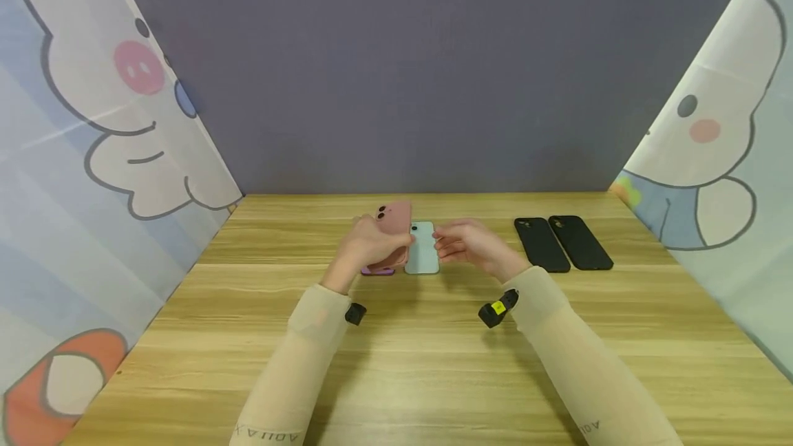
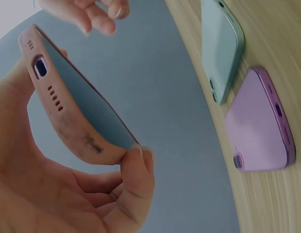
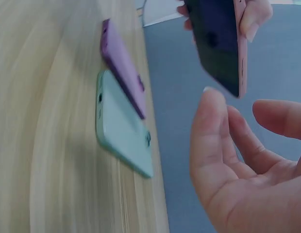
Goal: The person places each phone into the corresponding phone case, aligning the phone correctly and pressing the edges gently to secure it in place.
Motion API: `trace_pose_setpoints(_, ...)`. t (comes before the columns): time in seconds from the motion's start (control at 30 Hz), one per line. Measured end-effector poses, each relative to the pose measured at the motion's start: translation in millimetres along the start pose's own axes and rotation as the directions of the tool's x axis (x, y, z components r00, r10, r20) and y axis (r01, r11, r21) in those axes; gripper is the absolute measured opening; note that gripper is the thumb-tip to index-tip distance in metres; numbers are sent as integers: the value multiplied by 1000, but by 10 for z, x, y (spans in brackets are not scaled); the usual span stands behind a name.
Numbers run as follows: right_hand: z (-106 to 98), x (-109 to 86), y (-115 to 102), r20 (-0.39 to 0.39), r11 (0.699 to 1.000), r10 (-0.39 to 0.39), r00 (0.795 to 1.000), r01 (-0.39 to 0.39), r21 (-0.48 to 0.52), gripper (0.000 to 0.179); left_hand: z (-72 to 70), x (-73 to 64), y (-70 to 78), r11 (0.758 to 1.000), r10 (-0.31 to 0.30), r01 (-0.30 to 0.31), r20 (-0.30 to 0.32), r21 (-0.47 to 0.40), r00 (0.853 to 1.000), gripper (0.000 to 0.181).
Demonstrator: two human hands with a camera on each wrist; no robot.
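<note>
My left hand (image 1: 365, 243) grips a phone in a pink case (image 1: 395, 217) by its edges, raised above the table and tilted. In the left wrist view, the case's lower edge shows a port opening, small holes and a dark smudge, with the dark screen beside it. My right hand (image 1: 471, 243) is to the right of that phone, fingers loosely bent, holding nothing; a gap separates it from the phone in the right wrist view (image 3: 247, 160). Below lie a mint green phone (image 1: 423, 253) and a purple phone (image 2: 262, 124), side by side, backs up. In the head view my left hand partly hides the purple one.
Two black phone cases (image 1: 542, 245) lie side by side on the right part of the wooden table (image 1: 409, 363). A dark grey panel (image 1: 421, 74) stands along the table's back edge. Cartoon-printed cloths hang at the left (image 1: 37, 226) and right (image 1: 743, 226).
</note>
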State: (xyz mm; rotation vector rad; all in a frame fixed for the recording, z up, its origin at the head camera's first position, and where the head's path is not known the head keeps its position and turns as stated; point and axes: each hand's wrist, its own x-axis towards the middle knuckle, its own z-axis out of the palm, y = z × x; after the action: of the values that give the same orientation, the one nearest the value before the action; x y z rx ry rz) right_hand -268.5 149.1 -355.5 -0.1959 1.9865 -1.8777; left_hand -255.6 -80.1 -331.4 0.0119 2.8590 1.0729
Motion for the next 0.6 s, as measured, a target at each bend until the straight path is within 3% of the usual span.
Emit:
trace_pose_setpoints(0.27,-117,-19,36,-53,984,-12,999,3,-178,41,-53,30,-100,1000,-14,15,-54,22,998,54)
trace_pose_setpoints(0.6,-394,-101,82,-101,941,-9,995,-26,-337,52,-102,66,-303,995,-48,52,-55,84,997,56)
